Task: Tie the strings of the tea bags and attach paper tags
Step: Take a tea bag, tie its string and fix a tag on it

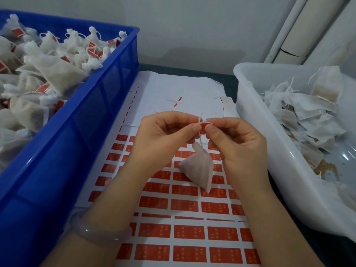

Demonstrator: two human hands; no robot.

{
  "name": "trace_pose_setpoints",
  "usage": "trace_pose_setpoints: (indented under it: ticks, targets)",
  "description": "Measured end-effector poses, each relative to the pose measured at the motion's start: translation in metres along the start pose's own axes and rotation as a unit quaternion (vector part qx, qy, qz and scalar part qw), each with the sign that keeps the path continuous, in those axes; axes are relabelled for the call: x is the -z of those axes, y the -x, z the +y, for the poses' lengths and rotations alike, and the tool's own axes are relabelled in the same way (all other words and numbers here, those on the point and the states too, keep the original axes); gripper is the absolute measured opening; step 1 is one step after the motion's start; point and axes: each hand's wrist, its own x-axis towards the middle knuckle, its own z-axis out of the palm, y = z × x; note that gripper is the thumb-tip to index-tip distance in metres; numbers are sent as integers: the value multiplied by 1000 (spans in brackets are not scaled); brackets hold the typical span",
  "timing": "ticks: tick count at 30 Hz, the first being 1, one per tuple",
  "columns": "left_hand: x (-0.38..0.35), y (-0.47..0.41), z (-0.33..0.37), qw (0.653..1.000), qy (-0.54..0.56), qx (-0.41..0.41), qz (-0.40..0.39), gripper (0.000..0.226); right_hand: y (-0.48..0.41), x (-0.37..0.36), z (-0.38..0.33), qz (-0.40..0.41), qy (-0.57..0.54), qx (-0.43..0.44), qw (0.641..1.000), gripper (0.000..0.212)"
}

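Observation:
A white mesh tea bag [198, 166] hangs by its string [200, 140] between my two hands, above a sheet of red paper tags [188, 207]. My left hand [165, 133] and my right hand [235, 139] meet fingertip to fingertip. Together they pinch a small red tag [203, 128] folded round the string. The string's loose ends stick up above the fingers.
A blue crate [81, 132] on the left is heaped with tied, tagged tea bags [48, 70]. A translucent white tub [269, 143] on the right holds untied bags [306, 112]. Part of the tag sheet's far end is peeled bare. A wall and pipes stand behind.

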Motion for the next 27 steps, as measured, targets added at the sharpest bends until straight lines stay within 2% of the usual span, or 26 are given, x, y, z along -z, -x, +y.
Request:
trace_pose_setpoints:
  ticks: [7,11,15,17,19,21,23,25,27]
  targets:
    - [0,1,0,1000,1,-2,-4,16,1,0,-1,1,-6,-4,1000,15]
    - [-1,1,1,1000,1,-10,-8,20,1,1,-2,12,-23,-16,1000,32]
    - [-1,0,0,1000,-7,-18,2,17,1,2,0,-11,11,-14,1000,19]
    - [1,-1,-2,1000,-13,-20,2,14,1,2,2,-33,35,-7,999,19]
    - [2,-1,-4,999,-29,-27,1,16,-1,2,5,-43,41,-1,998,24]
    - [5,-1,-6,999,-31,-30,6,18,-2,4,7,-73,32,-17,997,38]
    - [10,-1,-6,999,-19,-36,30,18,0,4,11,-133,109,-29,985,52]
    - [15,-3,-7,998,-9,-30,51,19,4,-3,13,-181,212,16,960,33]
    - [18,-5,-9,997,3,-15,72,22,6,-13,11,-163,242,57,955,10]
